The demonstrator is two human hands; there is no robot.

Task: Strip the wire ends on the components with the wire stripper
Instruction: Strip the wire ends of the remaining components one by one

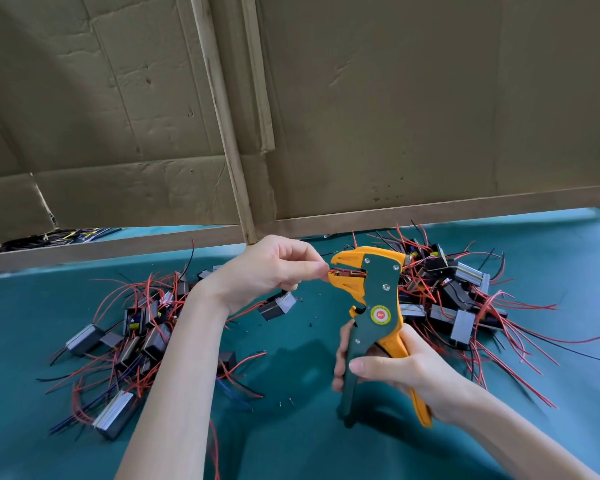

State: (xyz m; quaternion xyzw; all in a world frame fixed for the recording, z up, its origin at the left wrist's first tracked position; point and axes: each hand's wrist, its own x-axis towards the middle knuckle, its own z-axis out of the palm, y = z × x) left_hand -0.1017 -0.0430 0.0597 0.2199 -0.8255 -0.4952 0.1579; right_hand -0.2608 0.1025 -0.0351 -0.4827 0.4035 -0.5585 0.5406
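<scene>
At the bench [291,438] front edge, the right hand [406,372] grips the wire stripper [374,306] by both handles. The thumb lies across the green handle and the fingers [340,362] curl round from behind. The tool stands roughly upright, head up, jaws pointing left.

Key relation: the red wire [340,271] runs about level, left to right, from the left hand [274,271] straight into the jaws. The left fingers [317,268] pinch it right at the jaw mouth, almost touching the orange jaw. The wire end is inside the jaws; whether it is cut yet, cannot tell. Its component [278,305] hangs just below the left hand on its leads. Judgement: the squeeze belongs to the right hand, and the left hand holds the wire steady along that same level axis.

Small insulation scraps [312,320] dot the bench under the hands. A left pile [132,341] of components with red and black leads lies beyond the left forearm. A right pile [458,299] sits just behind the stripper head, and its loose red leads could snag the head. Nothing sits between the fingers and the jaws.

Farthest back are a cardboard wall [395,116] and a wooden strip [222,116] leaning on it.
</scene>
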